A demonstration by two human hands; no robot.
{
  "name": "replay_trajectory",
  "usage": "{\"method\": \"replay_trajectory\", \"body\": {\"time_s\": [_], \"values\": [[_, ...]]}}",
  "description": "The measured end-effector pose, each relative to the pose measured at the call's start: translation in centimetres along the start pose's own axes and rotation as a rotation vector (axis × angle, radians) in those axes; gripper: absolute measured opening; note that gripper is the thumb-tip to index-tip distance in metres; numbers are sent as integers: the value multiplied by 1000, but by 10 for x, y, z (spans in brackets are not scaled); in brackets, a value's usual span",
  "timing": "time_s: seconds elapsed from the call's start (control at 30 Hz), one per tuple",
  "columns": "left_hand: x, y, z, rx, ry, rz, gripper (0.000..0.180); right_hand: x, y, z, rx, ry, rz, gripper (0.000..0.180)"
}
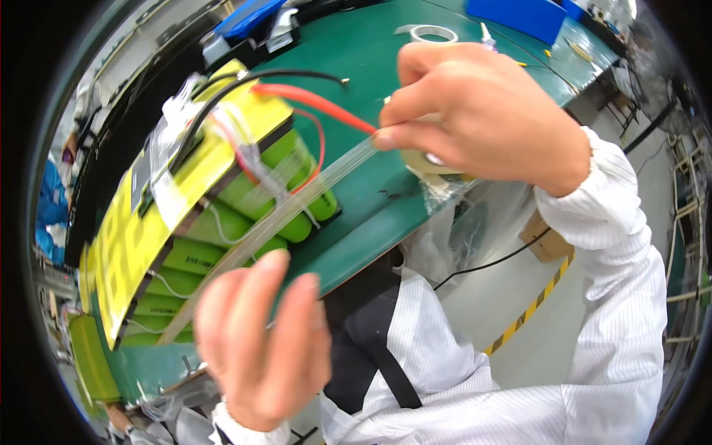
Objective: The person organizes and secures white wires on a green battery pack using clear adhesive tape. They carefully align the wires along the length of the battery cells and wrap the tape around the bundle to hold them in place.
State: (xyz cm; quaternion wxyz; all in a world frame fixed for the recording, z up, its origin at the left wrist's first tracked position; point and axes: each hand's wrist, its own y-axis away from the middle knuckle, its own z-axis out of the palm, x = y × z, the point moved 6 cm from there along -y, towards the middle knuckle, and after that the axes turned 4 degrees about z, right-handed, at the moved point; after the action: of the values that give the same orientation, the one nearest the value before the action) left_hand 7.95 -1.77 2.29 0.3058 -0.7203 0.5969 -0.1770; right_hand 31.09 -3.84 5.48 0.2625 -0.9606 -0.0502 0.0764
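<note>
A battery pack of green cylindrical cells (202,256) with a yellow board on top (132,248) stands on the left of the bench. Between my right hand (478,111) and the pack's near side runs a taut, clear fibre-lined tape strip (315,185). My right thumb and fingers pinch its upper end, next to a thick red cable (319,99). Below the strip, my left hand (261,345) is raised with its fingers apart, slightly blurred, and holds nothing visible. A black cable (278,73) and a thin red wire (321,144) also come from the pack.
On the green bench (363,37) lie a white tape roll (434,33) and a blue bin (519,16) at the back. A partly hidden tape roll (426,162) sits under my right hand. Clear plastic bagging (463,222) hangs at the bench edge, near a cardboard box (545,237).
</note>
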Motion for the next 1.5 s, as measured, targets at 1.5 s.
{"method": "replay_trajectory", "body": {"time_s": [1.5], "values": [[-172, -201, 33, -596, 167, 11, 29, 16, 11, -12, -358, -12, 99, 18]]}}
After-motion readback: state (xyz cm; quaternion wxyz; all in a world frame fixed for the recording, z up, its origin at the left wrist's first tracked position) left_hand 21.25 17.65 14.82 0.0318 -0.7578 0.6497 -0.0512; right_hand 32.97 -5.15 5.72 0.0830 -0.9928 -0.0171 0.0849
